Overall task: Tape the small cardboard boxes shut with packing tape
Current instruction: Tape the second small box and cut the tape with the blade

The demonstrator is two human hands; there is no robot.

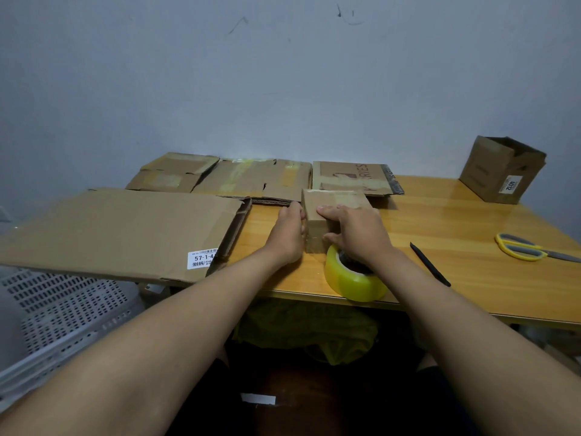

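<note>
Cardboard is the job here: the small box [327, 215] sits near the front middle of the wooden table [456, 215], with the left hand [287, 234] pressed flat against its left side and the right hand [355, 231] laid over its top and front face, thumb curled round the near corner, just above the yellow tape roll [355, 275]. To seal well, the person should probably brace the box firmly and smooth the strip down flat from the seam over the edges. At the far right an open box [503, 169] stands tilted; its contents cannot be seen.
</note>
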